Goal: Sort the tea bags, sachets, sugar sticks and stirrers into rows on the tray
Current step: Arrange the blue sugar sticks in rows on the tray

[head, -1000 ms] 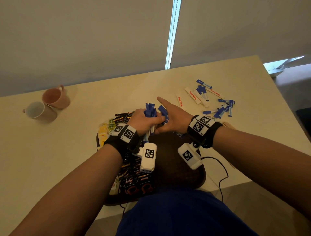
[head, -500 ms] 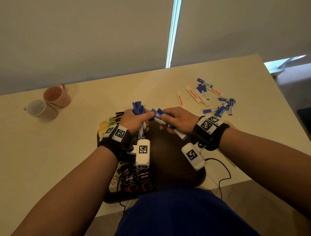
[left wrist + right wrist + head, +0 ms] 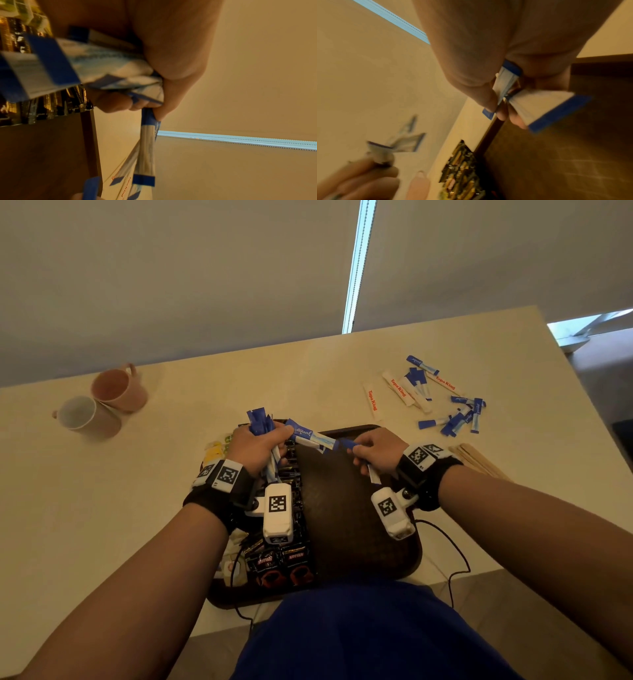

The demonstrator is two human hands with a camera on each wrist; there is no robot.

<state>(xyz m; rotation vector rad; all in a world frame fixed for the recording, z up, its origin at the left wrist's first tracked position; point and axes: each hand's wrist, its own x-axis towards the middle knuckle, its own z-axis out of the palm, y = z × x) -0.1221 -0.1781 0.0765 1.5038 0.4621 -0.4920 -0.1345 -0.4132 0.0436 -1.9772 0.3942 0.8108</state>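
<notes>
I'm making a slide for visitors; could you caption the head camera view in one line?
Both hands, left hand and right hand, grip blue sugar sticks above a brown tray.

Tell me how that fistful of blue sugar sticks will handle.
The blue sugar sticks splay unevenly from the left hand, so probably slippery and apt to slide out. They look thin and light. One bends across the fingers, so likely semi-floppy.

"equal" runs in white script along a blue sugar stick (image 3: 310,436). "Tapa King" is printed in red on white sachets (image 3: 372,401). Dark packets (image 3: 294,558) read "KOPIKO".
</notes>
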